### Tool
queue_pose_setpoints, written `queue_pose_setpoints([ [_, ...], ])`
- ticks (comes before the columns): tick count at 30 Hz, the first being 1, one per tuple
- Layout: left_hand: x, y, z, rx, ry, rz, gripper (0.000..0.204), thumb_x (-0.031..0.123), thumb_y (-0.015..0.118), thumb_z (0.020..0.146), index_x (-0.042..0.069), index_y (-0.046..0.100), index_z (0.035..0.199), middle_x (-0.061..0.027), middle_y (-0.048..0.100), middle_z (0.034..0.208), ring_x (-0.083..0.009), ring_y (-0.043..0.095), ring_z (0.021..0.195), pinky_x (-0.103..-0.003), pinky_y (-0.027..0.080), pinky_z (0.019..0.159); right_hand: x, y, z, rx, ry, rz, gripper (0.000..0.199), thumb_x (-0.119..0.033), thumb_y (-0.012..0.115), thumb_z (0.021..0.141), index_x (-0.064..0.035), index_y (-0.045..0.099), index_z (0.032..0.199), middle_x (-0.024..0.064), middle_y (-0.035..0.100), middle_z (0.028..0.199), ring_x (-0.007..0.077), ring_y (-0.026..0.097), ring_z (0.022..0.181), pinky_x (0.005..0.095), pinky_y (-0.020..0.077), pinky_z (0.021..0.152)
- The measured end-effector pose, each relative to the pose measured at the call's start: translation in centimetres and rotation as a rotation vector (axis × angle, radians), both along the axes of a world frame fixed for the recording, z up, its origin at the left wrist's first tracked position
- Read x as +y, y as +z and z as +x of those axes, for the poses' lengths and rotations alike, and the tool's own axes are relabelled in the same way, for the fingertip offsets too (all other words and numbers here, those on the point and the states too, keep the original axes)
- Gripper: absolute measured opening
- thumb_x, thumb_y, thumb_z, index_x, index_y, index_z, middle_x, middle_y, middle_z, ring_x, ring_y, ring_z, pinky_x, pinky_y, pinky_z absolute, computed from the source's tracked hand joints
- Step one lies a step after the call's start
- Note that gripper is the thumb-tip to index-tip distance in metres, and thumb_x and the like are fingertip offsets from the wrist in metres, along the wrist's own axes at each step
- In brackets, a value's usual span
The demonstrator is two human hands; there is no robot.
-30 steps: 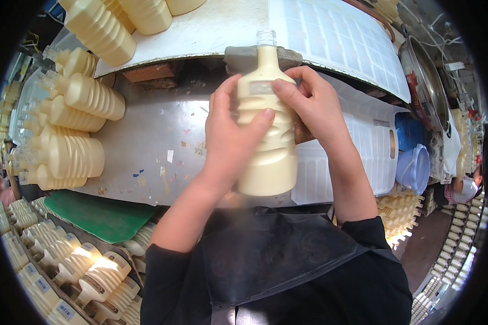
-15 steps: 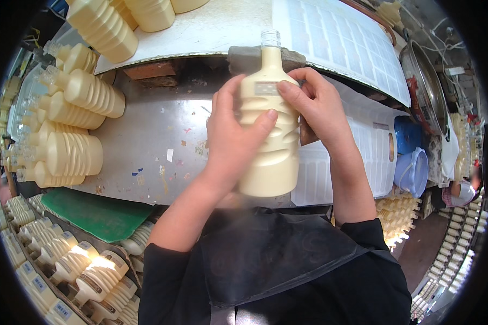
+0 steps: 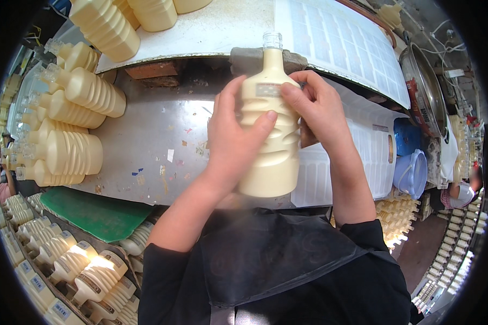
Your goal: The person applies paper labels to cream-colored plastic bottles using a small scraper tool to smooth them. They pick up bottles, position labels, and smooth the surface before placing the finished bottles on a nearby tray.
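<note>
Both hands, left hand (image 3: 230, 143) and right hand (image 3: 319, 108), grasp the cream ribbed plastic bottle (image 3: 268, 135) above the metal worktop (image 3: 146, 146); its small label (image 3: 268, 89) appears already stuck on and is probably being pressed flat.

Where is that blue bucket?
The blue bucket sits at the right edge of the head view, beyond the right hand, beside the white ribbed sheet.

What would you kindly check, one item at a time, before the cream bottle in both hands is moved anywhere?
1. Left hand wrapped round the cream bottle: ok.
2. Right hand fingertips pressing the small label: ok.
3. Label lying flat and straight: cannot tell.
4. Bottle upright, clear neck uncapped: ok.
5. Bare patch of metal table beside the lying bottles: ok.
</note>
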State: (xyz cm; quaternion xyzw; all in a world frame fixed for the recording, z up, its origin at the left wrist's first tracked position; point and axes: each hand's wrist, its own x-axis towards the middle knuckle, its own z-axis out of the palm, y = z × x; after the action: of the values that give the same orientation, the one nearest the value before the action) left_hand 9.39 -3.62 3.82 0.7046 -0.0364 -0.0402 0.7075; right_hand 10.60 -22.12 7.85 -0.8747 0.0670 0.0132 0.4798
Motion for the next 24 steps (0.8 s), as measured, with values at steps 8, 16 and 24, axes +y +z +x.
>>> queue_pose_setpoints([
  [8, 0.6, -1.1, 0.2, 0.054, -0.096, -0.235, 0.074, 0.021, 0.068, 0.092, 0.004, 0.033, 0.155, -0.0201, 0.051, 0.141, -0.0288, 0.054, 0.129, -0.042, 0.044, 0.109, -1.4, -1.3, -0.7, 0.165, -0.024, 0.611, 0.045, -0.032, 0.048, 0.109, 0.0050, 0.057, 0.133, -0.0034, 0.057, 0.075, 0.0010, 0.039, 0.045, 0.0173, 0.0299, 0.040],
  [16, 0.5, 0.8, 1.5, -0.027, -0.110, -0.233, 0.040, 0.019, 0.058, 0.102, 0.002, 0.049, 0.137, -0.0107, 0.058, 0.125, -0.0140, 0.055, 0.112, -0.031, 0.048, 0.098, -0.9, -1.8, -1.1, 0.030, 0.038, 0.522, 0.041, -0.033, 0.053, 0.108, 0.0004, 0.060, 0.132, 0.0007, 0.065, 0.089, 0.0035, 0.054, 0.062, 0.0184, 0.0442, 0.055],
  [24, -1.2, 1.1, 2.0, -0.031, -0.075, -0.111, 0.035, 0.018, 0.059, 0.102, 0.003, 0.045, 0.131, -0.0090, 0.053, 0.124, -0.0146, 0.052, 0.113, -0.030, 0.045, 0.100, -1.2, -3.1, -0.6, -0.010, 0.063, 0.535, 0.036, -0.028, 0.061, 0.105, 0.0004, 0.061, 0.127, 0.0050, 0.069, 0.110, 0.0081, 0.062, 0.100, 0.0251, 0.0514, 0.086],
])
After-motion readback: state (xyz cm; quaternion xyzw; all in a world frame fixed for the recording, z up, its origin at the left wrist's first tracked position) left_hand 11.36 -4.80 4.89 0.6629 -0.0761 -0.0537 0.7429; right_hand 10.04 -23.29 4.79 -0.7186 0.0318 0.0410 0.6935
